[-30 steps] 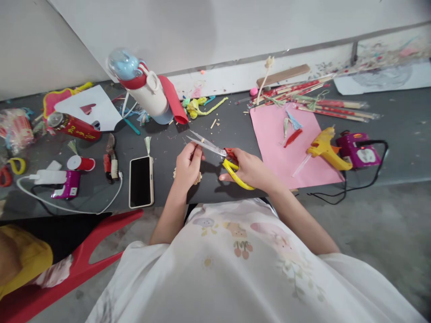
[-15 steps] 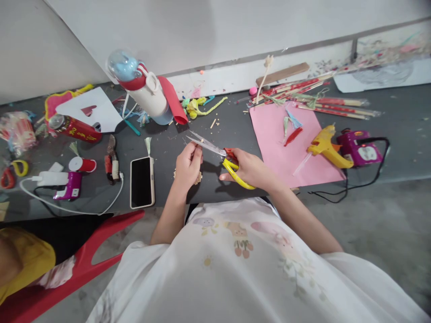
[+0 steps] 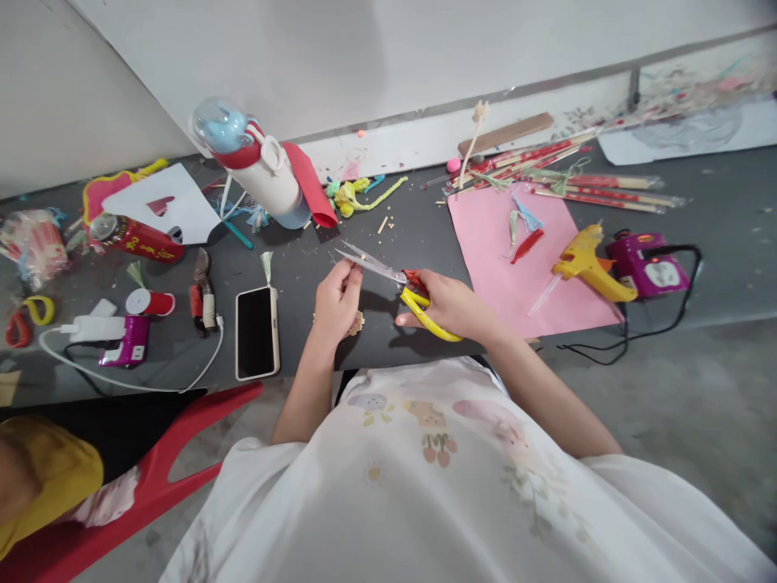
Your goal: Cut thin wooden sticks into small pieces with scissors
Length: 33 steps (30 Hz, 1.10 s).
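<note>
My right hand (image 3: 446, 306) grips a pair of scissors (image 3: 428, 316) with yellow and red handles, its thumb stretched out below them. The blades are slightly parted and point left, reaching over the fingertips of my left hand (image 3: 337, 298). Those fingertips are pinched together; a tiny pale bit shows by the blades, too small to name. Under my left hand lies a small light-brown piece with a stepped edge (image 3: 357, 324), mostly covered by the hand. A phone (image 3: 256, 334) rests to the left, and pink paper (image 3: 486, 267) is on the right.
A yellow glue gun (image 3: 592, 263) lies on the pink paper beside a purple power block (image 3: 648, 265). Behind stand a bottle (image 3: 267, 174) and a red paper roll (image 3: 311, 186). Pliers (image 3: 202, 291), a red can (image 3: 142, 240) and a cable lie left. Another person's yellow clothing (image 3: 57, 470) shows at lower left.
The scissor blades have closed a little near my left fingertips. Both hands stay almost in the same place, and the view has shifted slightly.
</note>
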Each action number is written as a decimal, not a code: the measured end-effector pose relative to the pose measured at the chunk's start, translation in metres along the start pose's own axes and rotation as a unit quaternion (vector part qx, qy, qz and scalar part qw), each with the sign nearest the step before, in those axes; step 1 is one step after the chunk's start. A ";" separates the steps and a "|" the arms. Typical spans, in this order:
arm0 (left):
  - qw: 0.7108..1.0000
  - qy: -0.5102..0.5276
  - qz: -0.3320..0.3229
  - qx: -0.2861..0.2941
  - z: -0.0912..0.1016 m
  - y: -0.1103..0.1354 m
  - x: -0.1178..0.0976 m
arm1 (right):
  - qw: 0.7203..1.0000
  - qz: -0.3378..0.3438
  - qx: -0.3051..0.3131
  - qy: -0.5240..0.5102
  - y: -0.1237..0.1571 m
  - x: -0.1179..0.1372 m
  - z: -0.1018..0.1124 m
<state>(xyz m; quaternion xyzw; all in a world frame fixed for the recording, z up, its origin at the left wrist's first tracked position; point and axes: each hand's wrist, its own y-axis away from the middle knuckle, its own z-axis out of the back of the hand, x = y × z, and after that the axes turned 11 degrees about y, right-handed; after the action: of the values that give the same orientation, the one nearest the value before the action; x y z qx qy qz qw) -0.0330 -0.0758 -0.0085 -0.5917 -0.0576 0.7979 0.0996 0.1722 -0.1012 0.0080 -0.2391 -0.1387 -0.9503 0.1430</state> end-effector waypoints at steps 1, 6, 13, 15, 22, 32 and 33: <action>1.000 0.000 0.001 0.000 0.000 0.000 0.000 | 1.000 0.000 0.002 0.001 0.000 0.000 0.000; 1.000 -0.011 0.003 0.004 0.000 -0.001 0.002 | 1.000 -0.005 0.002 0.022 -0.001 0.000 0.000; 0.999 -0.025 0.001 0.021 0.001 -0.003 0.004 | 0.996 -0.052 -0.004 0.072 -0.005 0.001 -0.002; 0.999 -0.030 0.002 0.021 0.002 -0.004 0.003 | 0.996 -0.052 -0.005 0.078 -0.006 0.003 -0.002; 0.999 -0.041 -0.008 0.031 0.005 -0.009 0.001 | 0.994 -0.060 -0.014 0.086 -0.006 0.006 -0.004; 0.998 0.014 0.019 0.051 0.006 -0.012 0.008 | 0.986 -0.073 -0.051 0.138 -0.002 0.014 -0.004; 0.999 -0.006 0.014 0.046 0.006 -0.011 0.007 | 0.986 -0.076 -0.053 0.137 -0.002 0.014 -0.004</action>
<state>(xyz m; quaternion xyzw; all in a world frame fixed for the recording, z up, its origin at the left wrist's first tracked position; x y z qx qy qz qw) -0.0399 -0.0629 -0.0109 -0.5827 -0.0129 0.8044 0.1149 0.1578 -0.1034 0.0112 -0.1031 -0.0854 -0.9881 0.0755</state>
